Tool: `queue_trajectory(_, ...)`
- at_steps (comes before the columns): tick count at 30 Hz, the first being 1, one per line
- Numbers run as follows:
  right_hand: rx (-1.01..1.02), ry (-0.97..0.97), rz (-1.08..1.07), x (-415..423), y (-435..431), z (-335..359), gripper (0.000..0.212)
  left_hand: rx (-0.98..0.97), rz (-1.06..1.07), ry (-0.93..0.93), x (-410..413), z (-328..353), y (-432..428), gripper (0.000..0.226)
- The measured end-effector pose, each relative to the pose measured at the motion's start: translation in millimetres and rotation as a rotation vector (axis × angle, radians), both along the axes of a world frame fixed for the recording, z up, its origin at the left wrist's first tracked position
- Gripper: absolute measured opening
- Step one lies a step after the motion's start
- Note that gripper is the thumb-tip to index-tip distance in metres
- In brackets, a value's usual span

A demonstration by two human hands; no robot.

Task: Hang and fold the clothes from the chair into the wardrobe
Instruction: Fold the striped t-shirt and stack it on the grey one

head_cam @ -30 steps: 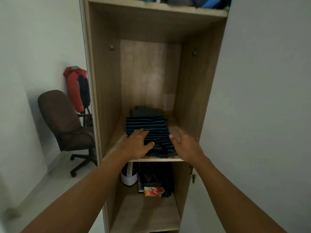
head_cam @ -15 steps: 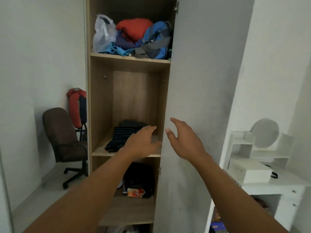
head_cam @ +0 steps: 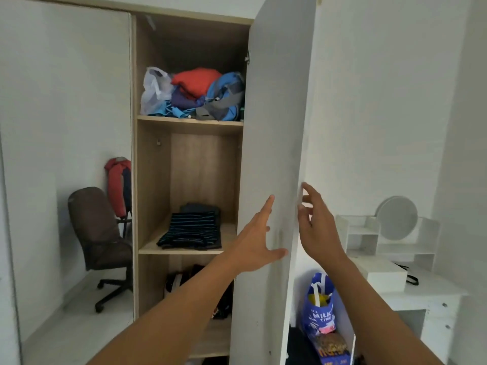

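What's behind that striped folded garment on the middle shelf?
A dark folded garment sits behind the striped garment, on the same shelf. Only its upper edge shows; the striped garment covers the rest.
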State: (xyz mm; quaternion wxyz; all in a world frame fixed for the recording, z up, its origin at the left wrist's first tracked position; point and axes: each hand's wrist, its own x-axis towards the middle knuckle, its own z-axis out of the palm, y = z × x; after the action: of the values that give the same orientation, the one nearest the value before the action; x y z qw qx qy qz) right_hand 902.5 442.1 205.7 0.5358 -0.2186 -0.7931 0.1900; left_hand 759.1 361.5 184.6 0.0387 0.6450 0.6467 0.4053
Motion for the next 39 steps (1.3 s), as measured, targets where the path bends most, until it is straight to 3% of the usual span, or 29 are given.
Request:
queue_trajectory(6, -0.083, -0.014, 0.105, 0.7, -8.4, -7.3, 0.051, 0.083, -0.058, 0.065, 13.0, -1.6, -6.9, 0.122)
queue_trajectory(12, -0.144, -0.037, 0.312, -37.3, -25.0, -3.0, 0.042, 0.147, 0.095, 0.14, -16.6, 3.4, -38.8, 0.113)
queue_trajectory(16, 0.001, -0.095, 0.361, -88.2, -37.0, -5.2, 0.044, 0.1, 0.207, 0.195, -61.6, 4.8, -76.5, 0.115)
queue_trajectory(22, 0.122, -0.207, 0.415, -177.0, -60.7, -15.6, 0.068, 0.062, 0.418, 0.326, -135.1, 6.5, -116.7, 0.126)
queue_trajectory(27, 0.162, -0.261, 0.321, -255.9, -49.9, -28.2, 0.088, 0.077, 0.723, 0.589, -202.9, 5.7, -132.6, 0.13)
queue_trajectory(32, 0.219, -0.396, 0.084, -331.3, -30.7, -36.3, 0.114, 0.007, 0.792, 0.835, -280.9, 9.9, -128.7, 0.127)
queue_trajectory(36, 0.22, -0.464, -0.037, -381.0, -15.1, -43.9, 0.13, -0.001, 0.842, 0.896, -346.6, 7.3, -115.9, 0.12)
queue_trajectory(39, 0.2, -0.497, -0.112, -412.2, -4.1, -52.8, 0.133, -0.034, 0.835, 0.918, -393.1, -2.2, -103.1, 0.128)
